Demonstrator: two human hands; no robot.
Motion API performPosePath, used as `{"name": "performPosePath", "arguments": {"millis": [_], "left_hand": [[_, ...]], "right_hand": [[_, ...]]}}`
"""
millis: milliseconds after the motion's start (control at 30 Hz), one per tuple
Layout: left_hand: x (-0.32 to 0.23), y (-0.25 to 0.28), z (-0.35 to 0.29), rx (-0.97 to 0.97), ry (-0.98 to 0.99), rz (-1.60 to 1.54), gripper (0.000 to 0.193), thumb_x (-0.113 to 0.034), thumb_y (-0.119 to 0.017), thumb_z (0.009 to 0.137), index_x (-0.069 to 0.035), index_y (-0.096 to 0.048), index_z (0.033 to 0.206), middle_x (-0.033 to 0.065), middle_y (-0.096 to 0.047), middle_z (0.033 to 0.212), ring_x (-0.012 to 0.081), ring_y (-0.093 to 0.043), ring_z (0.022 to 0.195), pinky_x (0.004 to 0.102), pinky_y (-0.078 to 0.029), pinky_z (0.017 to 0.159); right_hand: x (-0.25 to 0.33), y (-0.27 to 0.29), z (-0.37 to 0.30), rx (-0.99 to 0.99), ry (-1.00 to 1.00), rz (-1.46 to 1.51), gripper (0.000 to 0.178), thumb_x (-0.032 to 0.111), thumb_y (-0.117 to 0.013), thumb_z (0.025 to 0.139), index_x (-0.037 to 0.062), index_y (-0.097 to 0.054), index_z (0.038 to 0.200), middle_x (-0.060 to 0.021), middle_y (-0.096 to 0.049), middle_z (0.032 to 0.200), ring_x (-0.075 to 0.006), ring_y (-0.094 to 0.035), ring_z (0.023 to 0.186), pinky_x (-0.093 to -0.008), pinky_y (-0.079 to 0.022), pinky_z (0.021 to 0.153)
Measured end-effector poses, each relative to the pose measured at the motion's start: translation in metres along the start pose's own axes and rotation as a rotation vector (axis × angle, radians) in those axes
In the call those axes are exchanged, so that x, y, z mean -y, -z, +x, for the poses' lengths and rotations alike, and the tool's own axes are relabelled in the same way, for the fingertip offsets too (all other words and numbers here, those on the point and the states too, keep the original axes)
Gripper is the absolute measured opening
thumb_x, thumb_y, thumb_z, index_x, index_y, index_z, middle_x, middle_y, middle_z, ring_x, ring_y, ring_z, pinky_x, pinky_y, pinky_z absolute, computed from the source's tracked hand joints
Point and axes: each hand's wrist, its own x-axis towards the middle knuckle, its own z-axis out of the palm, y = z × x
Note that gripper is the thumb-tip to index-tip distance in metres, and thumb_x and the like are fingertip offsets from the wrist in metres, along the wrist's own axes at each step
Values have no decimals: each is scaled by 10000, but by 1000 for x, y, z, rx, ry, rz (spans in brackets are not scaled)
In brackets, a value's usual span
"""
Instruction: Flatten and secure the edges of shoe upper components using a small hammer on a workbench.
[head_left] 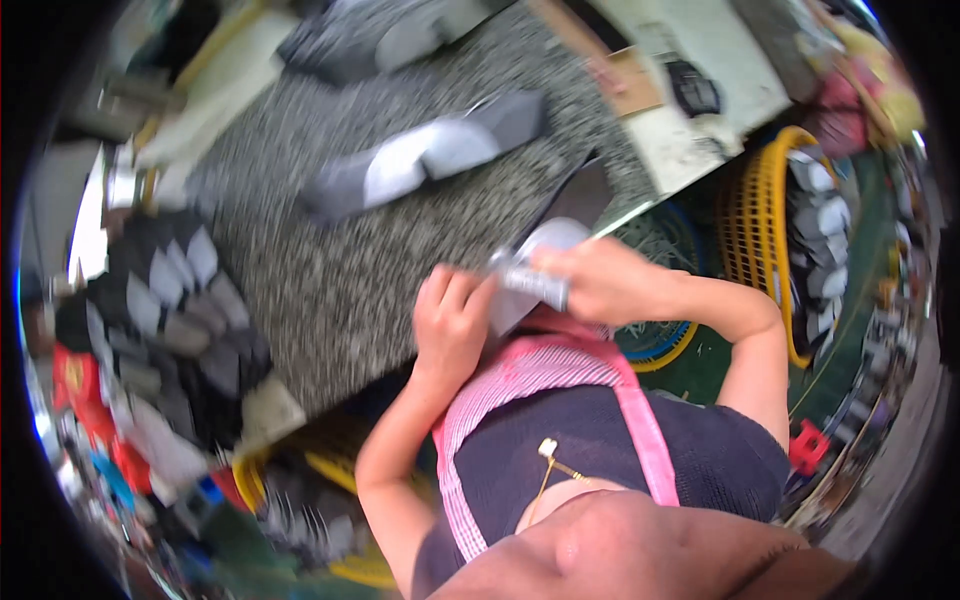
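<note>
At the table's near edge lies a grey sock [552,236] with a white patch, blurred by motion. My left hand [455,312] has its fingers curled down at the left side of this sock; what is under the fingertips is hidden. A small pale grey printed piece [535,284] is pinched in my right hand [603,278], over the sock and close to my left fingers. Its kind is too smeared to make out. Farther in, a dark grey sock [428,158] with a white middle lies flat on the speckled grey tabletop [330,290].
Stacked grey, black and white socks [185,300] stand at the table's left, with more socks [400,35] at the far edge. A yellow basket [752,225] of socks is at the right. Another yellow basket [245,480] sits below left. A dark oval object [692,88] lies far right.
</note>
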Motion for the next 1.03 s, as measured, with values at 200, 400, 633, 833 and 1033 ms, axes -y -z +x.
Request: {"name": "performPosePath", "arguments": {"millis": [200,400,633,833,1033], "left_hand": [[-1,-21,10,-40,23,-81,74,-12,-706,831,-31,-704,903,105,-622,834,295,-604,775,403,-501,679],[-6,-43,49,-66,85,-61,64,-52,-751,797,-27,-719,847,100,-646,809,285,-603,784,390,-497,705],[-8,-37,48,-11,-43,92,48,-59,-726,811,-23,-697,827,96,-639,815,298,-582,810,427,-483,725],[4,-15,48,203,157,-57,52,-63,-722,818,-24,-703,846,104,-639,822,305,-580,816,430,-478,727],[-3,-23,37,62,-57,33,88,-58,-731,815,-45,-736,902,120,-658,842,322,-592,829,426,-489,752]], "right_hand": [[-21,6,8,-389,59,183,242,253,-499,986,15,-538,1014,-271,-627,722,-477,-631,740,-575,-489,667],[-31,-1,-5,-360,-19,82,264,275,-472,1008,19,-525,982,-252,-632,758,-472,-633,750,-565,-496,675],[-30,11,-3,-459,-2,140,310,324,-460,1028,29,-520,952,-244,-624,718,-469,-635,728,-551,-500,673],[-28,5,-4,-265,31,31,349,349,-441,1042,27,-561,977,-242,-634,729,-464,-643,739,-563,-498,676],[-24,9,-4,-452,74,104,228,253,-527,988,26,-502,994,-228,-644,770,-445,-641,771,-558,-472,669]]}}
